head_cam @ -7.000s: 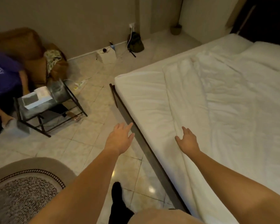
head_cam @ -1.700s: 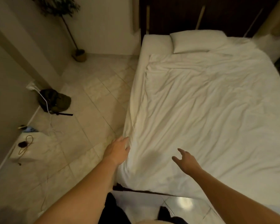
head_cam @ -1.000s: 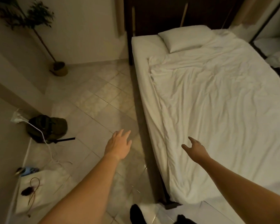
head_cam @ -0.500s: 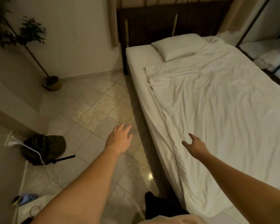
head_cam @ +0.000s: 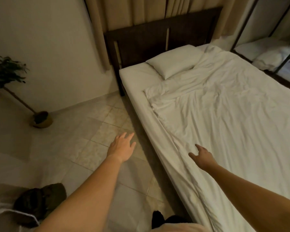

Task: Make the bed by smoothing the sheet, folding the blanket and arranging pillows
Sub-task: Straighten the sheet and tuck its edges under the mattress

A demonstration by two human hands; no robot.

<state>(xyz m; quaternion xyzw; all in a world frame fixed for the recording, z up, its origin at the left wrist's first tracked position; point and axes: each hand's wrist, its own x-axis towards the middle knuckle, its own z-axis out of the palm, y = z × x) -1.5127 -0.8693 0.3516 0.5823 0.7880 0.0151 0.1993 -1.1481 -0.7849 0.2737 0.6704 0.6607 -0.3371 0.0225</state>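
The right hand (head_cam: 201, 156) hovers with relaxed fingers over the rumpled blanket (head_cam: 224, 123) near the bed's edge; the left hand (head_cam: 122, 147), fingers spread and holding nothing, hangs above the floor (head_cam: 90, 134); the pillow (head_cam: 173, 61) lies well ahead.

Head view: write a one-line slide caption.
Open left hand over the floor, open right hand over the rumpled blanket, one pillow by the headboard.

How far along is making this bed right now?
Done: one pillow lies at the headboard end. In hand: nothing yet; the right hand reaches open over the blanket edge, the left hand is open above the floor. Left: the blanket is spread but wrinkled and unfolded; the sheet shows only as a strip beside it.
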